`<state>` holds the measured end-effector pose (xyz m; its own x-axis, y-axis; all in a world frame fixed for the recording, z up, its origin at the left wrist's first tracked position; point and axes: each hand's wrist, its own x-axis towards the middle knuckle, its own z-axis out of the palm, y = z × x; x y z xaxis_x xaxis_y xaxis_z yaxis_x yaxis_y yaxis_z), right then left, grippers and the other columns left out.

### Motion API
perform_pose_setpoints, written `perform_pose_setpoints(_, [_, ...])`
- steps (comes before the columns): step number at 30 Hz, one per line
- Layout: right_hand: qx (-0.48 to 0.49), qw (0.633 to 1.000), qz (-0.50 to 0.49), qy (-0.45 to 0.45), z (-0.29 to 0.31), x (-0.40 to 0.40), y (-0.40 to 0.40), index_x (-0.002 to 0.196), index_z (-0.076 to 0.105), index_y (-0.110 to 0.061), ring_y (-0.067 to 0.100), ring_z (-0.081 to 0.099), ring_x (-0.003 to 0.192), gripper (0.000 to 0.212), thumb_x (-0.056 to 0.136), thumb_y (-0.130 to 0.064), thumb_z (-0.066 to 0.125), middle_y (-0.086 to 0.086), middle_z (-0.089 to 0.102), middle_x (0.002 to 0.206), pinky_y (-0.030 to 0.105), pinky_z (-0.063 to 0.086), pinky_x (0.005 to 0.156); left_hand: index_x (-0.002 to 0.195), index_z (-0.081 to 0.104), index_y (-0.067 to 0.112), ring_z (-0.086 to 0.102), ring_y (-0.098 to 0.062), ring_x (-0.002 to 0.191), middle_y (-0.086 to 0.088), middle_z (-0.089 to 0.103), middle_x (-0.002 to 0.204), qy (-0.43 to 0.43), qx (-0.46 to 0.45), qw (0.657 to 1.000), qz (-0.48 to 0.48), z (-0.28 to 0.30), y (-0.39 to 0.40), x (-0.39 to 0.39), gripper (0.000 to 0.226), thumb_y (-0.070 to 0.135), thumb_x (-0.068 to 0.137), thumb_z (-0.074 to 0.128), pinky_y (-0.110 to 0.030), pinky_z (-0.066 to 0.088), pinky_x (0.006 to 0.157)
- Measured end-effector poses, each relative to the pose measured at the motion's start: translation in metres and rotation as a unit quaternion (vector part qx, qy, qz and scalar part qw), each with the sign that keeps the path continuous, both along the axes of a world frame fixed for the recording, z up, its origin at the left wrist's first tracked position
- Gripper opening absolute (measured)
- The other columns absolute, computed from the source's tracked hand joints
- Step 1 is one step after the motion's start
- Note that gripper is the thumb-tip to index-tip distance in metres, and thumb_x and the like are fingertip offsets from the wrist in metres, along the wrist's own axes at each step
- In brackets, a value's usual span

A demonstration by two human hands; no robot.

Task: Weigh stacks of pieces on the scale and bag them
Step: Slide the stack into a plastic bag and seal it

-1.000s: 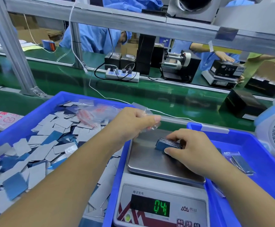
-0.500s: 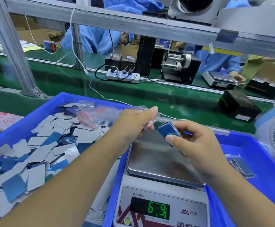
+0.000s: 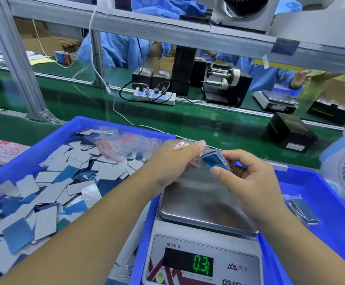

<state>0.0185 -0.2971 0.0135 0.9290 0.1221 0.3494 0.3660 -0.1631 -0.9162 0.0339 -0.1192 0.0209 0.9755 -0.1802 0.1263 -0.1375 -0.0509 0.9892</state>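
Left hand (image 3: pixel 173 161) pinches a clear plastic bag (image 3: pixel 181 145) between thumb and fingers; right hand (image 3: pixel 247 177) grips a thin blue-faced stack of pieces (image 3: pixel 216 162), tilted, at the bag's mouth above the scale (image 3: pixel 206 204); scale platter bare; display reads 0.3.

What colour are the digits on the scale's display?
Green, on a black display; the head view shows it.

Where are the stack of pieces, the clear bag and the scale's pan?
stack of pieces (image 3: pixel 216 161), head view, blue top face.
clear bag (image 3: pixel 181 145), head view, film over the knuckles.
scale's pan (image 3: pixel 204 204), head view, bare middle.
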Motion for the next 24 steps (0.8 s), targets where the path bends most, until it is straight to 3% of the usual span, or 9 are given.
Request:
perform_pose_setpoints(5, [-0.018,0.999,-0.036,-0.023,-0.0007,0.0013,-0.0017,0.094,0.071,-0.036,0.014,0.058,0.067,0.026,0.071,-0.026,0.075,-0.004,0.073,0.085,0.033,0.048,0.065,0.061,0.073,0.033,0.041,0.001,0.043,0.015,0.056,0.050,0.014,-0.022,1.000,-0.010,0.0028,-0.0001,-0.0008,0.047,0.037,0.102,0.051,-0.010,0.032,0.044])
perform_pose_setpoints(11, [-0.103,0.988,-0.074,-0.087,-0.0030,0.0019,-0.0026,0.095,0.068,-0.043,0.017,0.053,0.062,0.027,0.072,-0.030,0.073,-0.007,0.066,0.082,0.034,0.046,0.058,0.073,0.072,0.018,0.042,-0.001,0.048,0.014,0.056,0.057,0.008,0.015,1.000,-0.001,0.0006,-0.0028,0.0000,0.043,0.054,0.088,0.053,-0.012,0.032,0.047])
perform_pose_setpoints(15, [-0.146,0.976,-0.098,-0.126,-0.0024,0.0008,-0.0013,0.094,0.066,-0.042,0.015,0.051,0.062,0.026,0.073,-0.029,0.072,-0.011,0.062,0.082,0.023,0.041,0.057,0.062,0.067,0.028,0.047,0.002,0.048,0.016,0.059,0.059,-0.016,0.011,0.999,0.025,-0.0018,-0.0045,0.0011,0.036,0.045,0.093,0.062,-0.008,0.034,0.047])
perform_pose_setpoints(18, [-0.113,0.984,-0.097,-0.096,-0.0023,0.0002,-0.0003,0.092,0.069,-0.038,0.010,0.051,0.060,0.023,0.072,-0.029,0.074,-0.011,0.064,0.081,0.018,0.040,0.057,0.075,0.070,0.024,0.050,0.004,0.048,0.016,0.061,0.062,-0.013,-0.042,0.999,0.015,-0.0014,-0.0020,0.0016,0.023,0.033,0.096,0.065,-0.006,0.035,0.046])
perform_pose_setpoints(24, [-0.050,0.992,-0.099,-0.053,-0.0013,-0.0004,-0.0003,0.090,0.069,-0.036,0.009,0.060,0.060,0.030,0.079,-0.009,0.079,-0.009,0.071,0.085,0.017,0.045,0.056,0.064,0.070,0.032,0.035,-0.004,0.044,0.013,0.053,0.051,0.037,-0.065,0.997,-0.027,0.0022,-0.0031,-0.0012,0.025,0.042,0.085,0.059,-0.014,0.027,0.041])
